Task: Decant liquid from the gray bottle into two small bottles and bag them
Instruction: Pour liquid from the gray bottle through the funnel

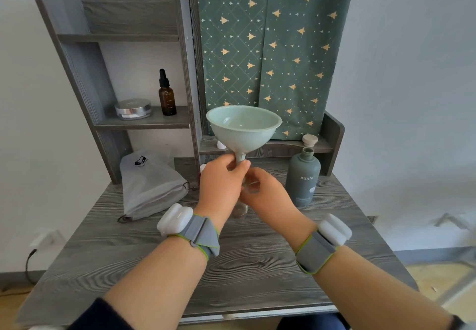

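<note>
A pale green funnel (243, 127) stands upright over a small clear bottle (239, 210) on the desk. My left hand (221, 183) pinches the funnel's stem. My right hand (265, 195) grips the small bottle near its neck, hiding most of it. To the right stands the gray bottle (303, 177), uncapped, its round cap (309, 139) lying on the low shelf behind it. A gray drawstring bag (152, 185) lies at the left of the desk. A second small bottle is mostly hidden behind my left hand.
A gray wooden shelf unit (144, 121) holds an amber dropper bottle (167, 95) and a silver tin (133, 108). A small white cap (221, 144) sits on the low shelf. Green patterned paper (273, 54) hangs behind. The desk (244, 265) has wood-grain surface in front.
</note>
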A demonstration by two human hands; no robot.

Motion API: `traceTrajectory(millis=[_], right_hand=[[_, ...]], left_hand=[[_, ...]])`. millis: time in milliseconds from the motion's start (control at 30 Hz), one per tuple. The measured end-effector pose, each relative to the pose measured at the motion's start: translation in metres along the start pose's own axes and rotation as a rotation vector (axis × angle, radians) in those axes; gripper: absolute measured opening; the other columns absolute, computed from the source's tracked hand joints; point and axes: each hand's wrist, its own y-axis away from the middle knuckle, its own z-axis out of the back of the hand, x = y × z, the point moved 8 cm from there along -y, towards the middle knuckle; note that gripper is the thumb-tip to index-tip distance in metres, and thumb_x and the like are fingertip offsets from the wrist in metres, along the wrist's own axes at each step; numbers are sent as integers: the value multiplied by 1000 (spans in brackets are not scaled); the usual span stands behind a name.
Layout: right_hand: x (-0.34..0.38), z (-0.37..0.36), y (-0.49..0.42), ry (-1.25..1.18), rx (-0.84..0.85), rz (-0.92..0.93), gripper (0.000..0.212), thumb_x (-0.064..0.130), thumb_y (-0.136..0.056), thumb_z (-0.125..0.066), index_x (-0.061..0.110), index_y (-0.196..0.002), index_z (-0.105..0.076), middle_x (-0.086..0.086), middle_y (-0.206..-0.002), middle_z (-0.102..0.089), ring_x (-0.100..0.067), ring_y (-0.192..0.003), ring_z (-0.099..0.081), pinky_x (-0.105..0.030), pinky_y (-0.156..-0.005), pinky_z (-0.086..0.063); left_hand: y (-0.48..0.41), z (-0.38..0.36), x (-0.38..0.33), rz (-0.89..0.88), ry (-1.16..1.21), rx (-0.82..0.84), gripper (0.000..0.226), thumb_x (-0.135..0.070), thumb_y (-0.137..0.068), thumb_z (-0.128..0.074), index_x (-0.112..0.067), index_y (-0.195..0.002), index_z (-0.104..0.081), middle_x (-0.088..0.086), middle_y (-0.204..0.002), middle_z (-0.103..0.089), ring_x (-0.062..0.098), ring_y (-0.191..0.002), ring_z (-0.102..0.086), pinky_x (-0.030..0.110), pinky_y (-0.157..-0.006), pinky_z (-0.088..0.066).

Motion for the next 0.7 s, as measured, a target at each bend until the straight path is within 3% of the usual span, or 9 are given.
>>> traceTrajectory(millis=[233, 400, 533, 633, 700], right_hand=[[3, -1, 2, 10, -12, 42, 28, 25, -86, -67, 23, -113, -60, 7, -101, -63, -10, -89, -59, -13, -68, -41], [2, -1, 0, 16, -11, 35, 25, 24, -85, -67, 24, -109, -60, 8, -98, -64, -8, -87, -59, -8, -66, -39], [2, 4, 1, 22, -10, 49, 37, 10, -83, -60, 24, -118, -58, 9, -106, -63, -9, -95, -60, -21, -80, -49], [6, 29, 5, 21, -181, 91, 42, 1, -83, -53, 20, -120, -59, 4, -110, -62, -7, -98, -59, -21, -86, -48], [12, 50, 10, -8, -320, 150, 41, -2, -82, -52, 21, -115, -61, 5, -107, -61, 0, -96, -57, -15, -83, -46]], left_hand=[[0, 2, 3, -4, 47, -10, 8, -22, -89, -67, -18, -89, -74, 1, -73, -71, 18, -56, -65, 11, -46, -45], [-2, 1, 3, -35, -7, -1, 12, -24, -89, -66, -16, -91, -74, 1, -75, -72, 23, -64, -68, 26, -61, -53], [0, 0, 2, -48, 13, 7, 10, -22, -91, -65, -16, -92, -73, 0, -75, -72, 12, -58, -65, 10, -49, -45], [0, 1, 3, -56, 13, 3, 12, -22, -91, -66, -13, -89, -73, -2, -70, -70, 11, -54, -64, 9, -48, -43], [-1, 1, 4, -49, 10, 0, 15, -23, -90, -66, -10, -88, -73, 0, -68, -71, 11, -50, -63, 17, -52, -47]])
